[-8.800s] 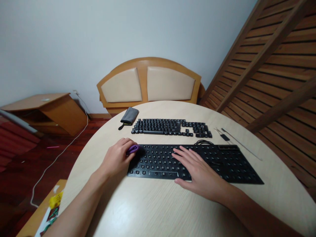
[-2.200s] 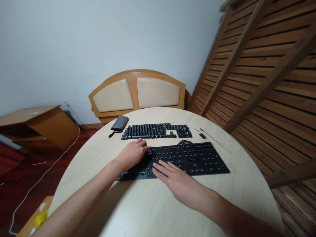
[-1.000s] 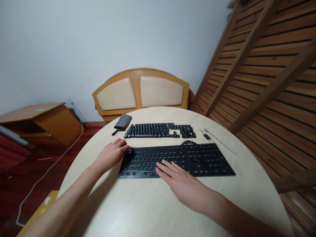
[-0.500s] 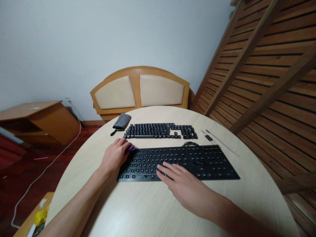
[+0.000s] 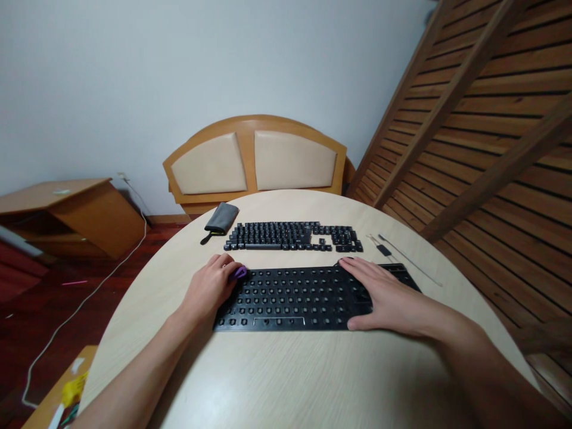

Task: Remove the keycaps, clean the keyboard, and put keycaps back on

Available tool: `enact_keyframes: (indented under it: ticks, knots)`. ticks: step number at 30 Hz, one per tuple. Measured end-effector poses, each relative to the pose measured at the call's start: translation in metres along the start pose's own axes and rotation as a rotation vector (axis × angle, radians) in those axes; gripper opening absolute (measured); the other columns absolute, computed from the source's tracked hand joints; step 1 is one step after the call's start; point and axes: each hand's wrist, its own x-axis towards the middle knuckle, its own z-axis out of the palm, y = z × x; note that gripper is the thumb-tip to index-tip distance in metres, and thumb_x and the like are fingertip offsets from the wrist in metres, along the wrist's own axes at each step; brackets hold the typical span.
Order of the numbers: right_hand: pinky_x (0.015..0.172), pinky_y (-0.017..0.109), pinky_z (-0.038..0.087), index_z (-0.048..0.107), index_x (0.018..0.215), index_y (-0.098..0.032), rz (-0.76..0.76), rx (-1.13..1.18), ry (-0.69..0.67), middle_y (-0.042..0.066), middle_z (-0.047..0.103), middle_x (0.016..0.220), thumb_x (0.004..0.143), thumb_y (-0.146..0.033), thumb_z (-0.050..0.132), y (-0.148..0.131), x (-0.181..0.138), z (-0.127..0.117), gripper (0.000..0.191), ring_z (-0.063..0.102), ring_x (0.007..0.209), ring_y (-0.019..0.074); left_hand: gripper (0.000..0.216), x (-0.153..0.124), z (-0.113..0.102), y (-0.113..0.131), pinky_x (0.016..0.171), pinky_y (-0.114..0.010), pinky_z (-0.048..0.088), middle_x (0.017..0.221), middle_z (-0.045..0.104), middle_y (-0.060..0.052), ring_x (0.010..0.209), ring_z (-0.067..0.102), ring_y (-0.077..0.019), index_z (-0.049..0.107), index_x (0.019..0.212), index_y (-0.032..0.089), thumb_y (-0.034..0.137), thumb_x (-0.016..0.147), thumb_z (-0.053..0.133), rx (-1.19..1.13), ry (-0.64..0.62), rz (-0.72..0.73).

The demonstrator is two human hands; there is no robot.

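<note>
Head view shows the left hand (image 5: pixel 211 286) pinching a purple cloth (image 5: pixel 240 273) at the left end of the keyboard (image 5: pixel 281 293) on the table (image 5: pixel 286 381); the right hand (image 5: pixel 382 292) lies spread across it. Probably light and stiff, it should hold best by its edges.

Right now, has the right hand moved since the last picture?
Yes: the right hand has shifted rightward and farther back, judged against the loose keycaps.

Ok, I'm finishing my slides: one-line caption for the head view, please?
Left hand holding a purple item, right hand spread across a bare keyboard, black keycaps arranged beyond it.
</note>
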Motion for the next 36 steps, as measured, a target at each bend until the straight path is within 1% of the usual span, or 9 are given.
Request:
enact_keyframes:
  ticks: [6, 8, 10, 13, 15, 19, 26, 31, 36]
  knots:
    - [0.122, 0.060, 0.021, 0.036, 0.156, -0.012, -0.032, 0.004, 0.029, 0.021, 0.039, 0.158, 0.065, -0.067, 0.077, -0.003, 0.003, 0.004, 0.114, 0.033, 0.145, 0.0431, 0.020, -0.002, -0.006, -0.003, 0.082, -0.038, 0.056, 0.107, 0.069, -0.008, 0.104, 0.062, -0.0283, 0.072, 0.110, 0.022, 0.022, 0.096, 0.058, 0.047, -0.043, -0.043]
    - [0.121, 0.060, 0.024, 0.039, 0.155, -0.013, -0.056, 0.021, 0.044, 0.019, 0.042, 0.155, 0.062, -0.073, 0.077, -0.006, 0.004, 0.006, 0.116, 0.036, 0.142, 0.0434, 0.018, -0.003, -0.006, -0.004, 0.081, -0.037, 0.056, 0.105, 0.069, -0.008, 0.103, 0.062, -0.0283, 0.073, 0.107, 0.022, 0.021, 0.095, 0.059, 0.074, -0.022, -0.062]
    - [0.120, 0.059, 0.027, 0.040, 0.154, -0.015, -0.068, 0.038, 0.047, 0.018, 0.044, 0.153, 0.060, -0.077, 0.076, -0.008, 0.005, 0.008, 0.118, 0.037, 0.140, 0.0440, 0.017, -0.005, -0.003, -0.003, 0.079, -0.036, 0.056, 0.104, 0.069, -0.008, 0.101, 0.063, -0.0275, 0.073, 0.107, 0.022, 0.021, 0.095, 0.060, 0.080, 0.042, -0.067]
    - [0.120, 0.058, 0.028, 0.039, 0.154, -0.015, -0.061, 0.048, 0.035, 0.018, 0.043, 0.153, 0.060, -0.077, 0.076, -0.012, 0.005, 0.009, 0.118, 0.036, 0.140, 0.0441, 0.020, -0.006, 0.002, 0.003, 0.078, -0.035, 0.056, 0.105, 0.067, -0.008, 0.099, 0.062, -0.0264, 0.071, 0.113, 0.021, 0.023, 0.096, 0.060, 0.043, 0.152, -0.025]
    - [0.120, 0.058, 0.026, 0.039, 0.154, -0.015, -0.056, 0.051, 0.027, 0.019, 0.042, 0.154, 0.061, -0.076, 0.076, -0.014, 0.004, 0.009, 0.118, 0.035, 0.142, 0.0443, 0.021, -0.006, 0.006, 0.008, 0.079, -0.036, 0.057, 0.105, 0.067, -0.008, 0.099, 0.061, -0.0260, 0.070, 0.115, 0.021, 0.022, 0.097, 0.061, 0.002, 0.172, 0.032]
    - [0.122, 0.061, 0.022, 0.037, 0.155, -0.015, -0.060, 0.047, 0.018, 0.019, 0.040, 0.157, 0.063, -0.075, 0.075, -0.016, 0.003, 0.008, 0.117, 0.033, 0.144, 0.0450, 0.024, -0.005, 0.009, 0.013, 0.085, -0.039, 0.057, 0.107, 0.065, -0.007, 0.102, 0.061, -0.0257, 0.069, 0.119, 0.022, 0.018, 0.096, 0.062, -0.075, 0.129, 0.144]
    - [0.122, 0.061, 0.020, 0.037, 0.154, -0.015, -0.081, 0.044, 0.022, 0.019, 0.041, 0.157, 0.063, -0.077, 0.074, -0.015, 0.005, 0.010, 0.116, 0.034, 0.144, 0.0440, 0.031, -0.001, 0.011, 0.024, 0.082, -0.041, 0.058, 0.110, 0.065, -0.007, 0.103, 0.060, -0.0263, 0.069, 0.123, 0.023, 0.013, 0.093, 0.065, -0.092, 0.200, 0.178]
    - [0.124, 0.058, 0.018, 0.037, 0.155, -0.014, -0.068, 0.045, 0.008, 0.019, 0.041, 0.157, 0.064, -0.076, 0.074, -0.019, 0.005, 0.009, 0.116, 0.033, 0.146, 0.0434, 0.027, 0.004, 0.013, 0.036, 0.084, -0.042, 0.060, 0.111, 0.067, -0.008, 0.105, 0.060, -0.0267, 0.070, 0.117, 0.020, 0.010, 0.093, 0.064, -0.113, 0.132, 0.215]
    - [0.123, 0.059, 0.019, 0.037, 0.155, -0.013, -0.052, 0.050, -0.002, 0.020, 0.041, 0.157, 0.063, -0.073, 0.076, -0.024, 0.004, 0.006, 0.116, 0.033, 0.146, 0.0440, 0.025, 0.004, 0.013, 0.039, 0.089, -0.043, 0.059, 0.113, 0.067, -0.009, 0.108, 0.059, -0.0265, 0.068, 0.117, 0.016, 0.009, 0.095, 0.059, -0.121, 0.116, 0.242]
